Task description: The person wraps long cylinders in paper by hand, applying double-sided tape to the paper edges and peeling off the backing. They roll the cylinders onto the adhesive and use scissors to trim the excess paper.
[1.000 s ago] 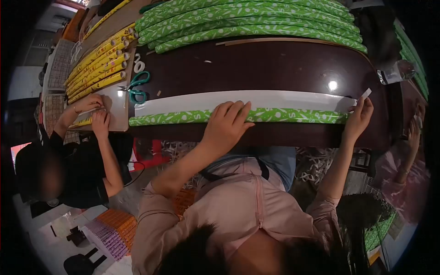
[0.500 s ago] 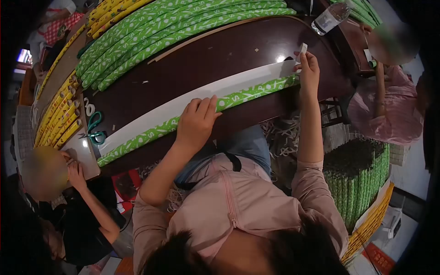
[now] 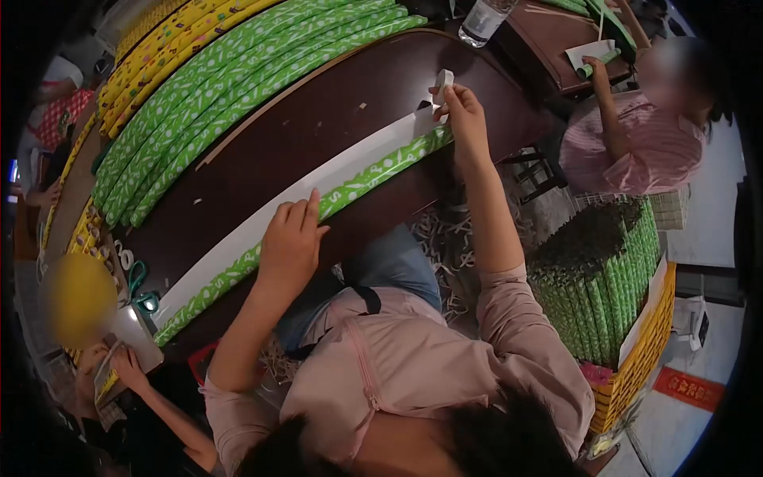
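Note:
A long green wrapping-paper roll (image 3: pixel 362 179) with white letters and shapes lies along the table's near edge, its white underside showing as a strip on the far side. My left hand (image 3: pixel 290 238) rests on the roll around its middle, index finger stretched out and the others lightly bent. At the roll's right end, my right hand (image 3: pixel 463 110) pinches a small white roll of tape (image 3: pixel 443 82) between thumb and fingers, held just above the paper's far corner.
Several finished green rolls (image 3: pixel 238 103) and yellow rolls (image 3: pixel 171 67) lie at the back of the dark table (image 3: pixel 262 147). Teal-handled scissors (image 3: pixel 137 278) are at the left, a water bottle (image 3: pixel 485 22) at the back. Co-workers sit on both sides. Upright green rolls (image 3: pixel 592 306) stand at the right.
The view has turned to the right, so table, roll and hands appear further left. My right hand still has the tape at the roll's end; my left index finger is now more stretched out.

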Motion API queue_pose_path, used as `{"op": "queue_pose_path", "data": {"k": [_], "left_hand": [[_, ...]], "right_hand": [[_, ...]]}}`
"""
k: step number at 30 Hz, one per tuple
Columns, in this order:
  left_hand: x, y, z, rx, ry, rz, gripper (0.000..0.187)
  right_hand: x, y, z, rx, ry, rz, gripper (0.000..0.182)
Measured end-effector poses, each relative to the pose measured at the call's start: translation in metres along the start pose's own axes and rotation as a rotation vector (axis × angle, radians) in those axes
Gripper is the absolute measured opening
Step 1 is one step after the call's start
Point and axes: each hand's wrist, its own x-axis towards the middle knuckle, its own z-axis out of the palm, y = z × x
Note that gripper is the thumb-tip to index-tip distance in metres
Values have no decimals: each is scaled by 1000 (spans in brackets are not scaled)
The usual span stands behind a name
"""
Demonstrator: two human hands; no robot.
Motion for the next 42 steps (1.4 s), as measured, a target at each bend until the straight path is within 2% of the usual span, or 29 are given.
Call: {"op": "queue_pose_path", "data": {"k": [6,9,10,14,18,20,22,24,25,27,31,33,34,36,38,40,42], "left_hand": [[93,32,37,-196,-49,166,60],[139,59,63,-202,-36,168,54],[151,66,68,-158,-43,148,45],[164,72,86,-9,-23,136,26],[161,75,88,-39,-37,132,26],[163,76,83,-144,-18,84,26],[164,74,80,-217,-51,66,30],[166,73,78,-291,-85,45,35],[166,73,77,-274,-73,44,33],[165,73,76,-260,-69,39,32],[166,73,78,-244,-71,48,31],[168,75,79,-222,-63,58,31],[170,77,79,-134,-113,64,31],[173,84,76,-47,-163,67,31],[178,87,69,19,-272,43,33],[173,81,74,-44,-198,64,33],[171,75,76,-118,-129,89,32]], "right_hand": [[-7,-11,-4,173,29,58,19],[-2,-12,-10,195,14,120,18],[-1,-13,-9,244,11,133,18],[4,-16,-16,240,-22,188,21],[14,-24,-35,267,-152,270,29],[23,-32,-49,60,-330,138,29],[35,-33,-67,-19,-356,167,30],[43,-31,-80,-314,-498,66,23],[46,-31,-83,-317,-500,72,23],[48,-33,-84,-379,-535,-75,20],[44,-29,-78,-278,-556,-76,16],[44,-27,-77,-736,-659,-401,15],[44,-23,-77,-734,-663,-401,15],[43,-12,-79,-546,-626,-268,16],[43,-10,-79,-536,-611,-318,15],[44,-10,-79,-524,-584,-364,15],[49,-14,-80,-677,-607,-425,13]]}}
